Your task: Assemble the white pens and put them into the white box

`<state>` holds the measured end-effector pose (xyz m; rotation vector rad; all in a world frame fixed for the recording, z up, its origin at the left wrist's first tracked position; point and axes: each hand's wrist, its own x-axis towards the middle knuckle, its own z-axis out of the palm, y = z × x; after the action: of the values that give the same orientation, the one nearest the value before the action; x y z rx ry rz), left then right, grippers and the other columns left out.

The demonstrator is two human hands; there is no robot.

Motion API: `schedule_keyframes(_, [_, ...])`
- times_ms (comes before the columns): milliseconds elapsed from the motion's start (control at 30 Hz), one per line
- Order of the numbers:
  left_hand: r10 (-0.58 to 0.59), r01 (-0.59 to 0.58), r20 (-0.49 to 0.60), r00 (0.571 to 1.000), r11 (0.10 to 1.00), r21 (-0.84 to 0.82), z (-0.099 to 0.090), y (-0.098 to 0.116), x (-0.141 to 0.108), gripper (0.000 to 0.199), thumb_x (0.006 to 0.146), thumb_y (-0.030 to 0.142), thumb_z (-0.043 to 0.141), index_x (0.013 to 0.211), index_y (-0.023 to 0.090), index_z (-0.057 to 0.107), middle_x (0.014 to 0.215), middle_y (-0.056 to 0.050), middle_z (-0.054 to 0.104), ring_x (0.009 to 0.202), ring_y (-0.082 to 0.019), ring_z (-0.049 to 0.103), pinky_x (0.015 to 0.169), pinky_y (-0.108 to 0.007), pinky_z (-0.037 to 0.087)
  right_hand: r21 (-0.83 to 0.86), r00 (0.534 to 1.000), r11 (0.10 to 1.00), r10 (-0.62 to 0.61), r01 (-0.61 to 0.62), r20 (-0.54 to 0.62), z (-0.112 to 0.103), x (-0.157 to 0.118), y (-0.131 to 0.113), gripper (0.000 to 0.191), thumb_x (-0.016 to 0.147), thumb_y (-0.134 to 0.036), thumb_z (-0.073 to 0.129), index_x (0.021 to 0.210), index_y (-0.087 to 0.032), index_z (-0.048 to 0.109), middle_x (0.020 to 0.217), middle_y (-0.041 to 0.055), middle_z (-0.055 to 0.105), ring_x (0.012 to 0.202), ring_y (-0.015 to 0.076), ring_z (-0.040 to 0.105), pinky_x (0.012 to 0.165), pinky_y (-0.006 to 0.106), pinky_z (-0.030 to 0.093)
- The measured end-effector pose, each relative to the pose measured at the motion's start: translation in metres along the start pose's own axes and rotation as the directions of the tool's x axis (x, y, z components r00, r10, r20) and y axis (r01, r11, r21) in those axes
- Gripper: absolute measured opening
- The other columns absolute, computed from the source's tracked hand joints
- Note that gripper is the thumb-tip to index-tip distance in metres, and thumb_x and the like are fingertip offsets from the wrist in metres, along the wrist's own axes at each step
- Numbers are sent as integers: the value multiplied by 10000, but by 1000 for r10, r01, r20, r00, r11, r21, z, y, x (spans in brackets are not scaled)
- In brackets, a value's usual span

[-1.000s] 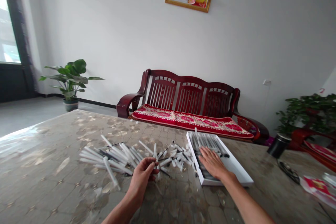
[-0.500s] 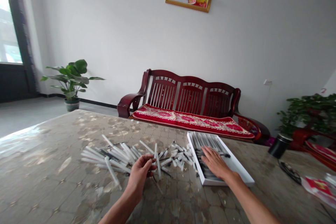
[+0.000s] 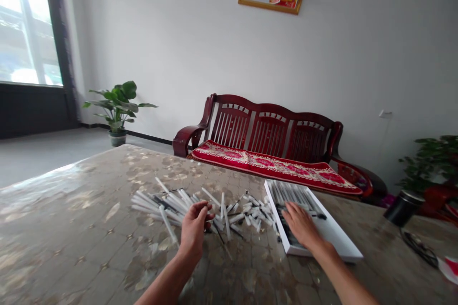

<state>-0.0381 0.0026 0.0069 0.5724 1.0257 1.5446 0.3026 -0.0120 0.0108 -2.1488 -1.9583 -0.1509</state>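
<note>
My left hand (image 3: 195, 226) is over the middle of the table with thumb and fingers pinched together. Whatever they hold, if anything, is too small to make out. Just left of it lies a pile of whitish translucent tubes (image 3: 165, 207). To its right, two white tubes (image 3: 225, 217) lie side by side, and a thin dark stick (image 3: 223, 242) lies below them. Fingers stretched out, my right hand (image 3: 302, 226) rests over dark, slender pen-like sticks (image 3: 291, 195) in a shallow white box (image 3: 341, 233). One stick with a bushy black end (image 3: 319, 216) sticks out past the row.
Short whitish caps or pieces (image 3: 255, 212) are scattered between the tubes and the box. A black cylinder (image 3: 404, 207) and a dark cable (image 3: 417, 248) are at the table's right. A red wooden bench (image 3: 272, 136) stands behind the table (image 3: 82, 228).
My view has turned left, so the scene sits further right. My left hand has shifted left, away from the two white tubes. My right hand stays over the box.
</note>
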Motion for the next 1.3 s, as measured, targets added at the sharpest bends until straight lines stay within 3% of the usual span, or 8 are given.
schedule_keyframes(100, [12,-12,-11,1000,1000,4,0,-1,1,403,541,382,752,861,173,623,820,-39,706,568,-126,622,467,-212,387,214,985,972,-63,97,-161,-7,-9,-38,421,899,-321,416,1232,-187,635,1299,129,620,1226,271,545,1055,385,397])
schedule_keyframes(233, [15,-15,0,1000,1000,25,0,-2,2,407,543,390,739,861,167,619,809,-42,698,584,-135,628,479,-219,395,473,995,875,-88,102,-51,-7,-28,-114,311,842,-228,497,1090,-239,684,1048,63,727,956,226,672,834,317,497])
schedule_keyframes(367, [2,-4,33,999,998,59,-1,-5,5,388,562,383,710,869,171,608,820,-48,701,596,-142,634,484,-222,395,358,998,934,-41,21,49,1,-39,-178,310,867,-218,525,1160,-196,622,992,88,744,918,229,697,770,299,486])
schedule_keyframes(467, [-16,-1,123,992,990,139,-3,-10,7,319,602,350,665,861,176,599,825,-44,698,615,-152,649,499,-228,416,206,997,978,-1,-15,77,6,-39,-202,338,870,-181,534,1204,-151,572,1049,142,727,955,253,700,745,304,485])
schedule_keyframes(700, [139,-328,400,906,827,457,-5,-31,3,103,733,262,542,802,211,599,743,-15,682,623,-180,653,597,-277,471,16,992,999,34,-37,123,3,-36,-217,321,877,-44,440,1140,-132,602,1058,184,698,952,265,699,732,312,478])
schedule_keyframes(867, [232,-575,574,785,617,537,-9,-29,-10,87,789,236,546,820,231,627,776,-27,713,767,-200,659,736,-279,452,233,985,961,166,-149,-52,11,-50,-212,271,837,-51,476,1047,-119,634,1020,164,698,952,256,679,774,311,477])
schedule_keyframes(1067, [93,-419,501,861,689,592,-2,-19,-16,189,844,328,548,697,220,601,664,-12,667,633,-172,633,640,-243,429,558,899,830,228,21,-374,32,-77,-213,336,814,-70,453,1059,-172,659,1005,104,687,965,218,642,851,319,494])
schedule_keyframes(1300, [-48,-239,456,889,801,549,12,-14,-20,196,784,313,582,631,192,566,545,-7,624,483,-180,621,454,-235,404,560,929,828,188,24,-318,26,-102,-212,338,868,-129,465,1151,-176,644,1043,102,671,995,221,618,883,337,497])
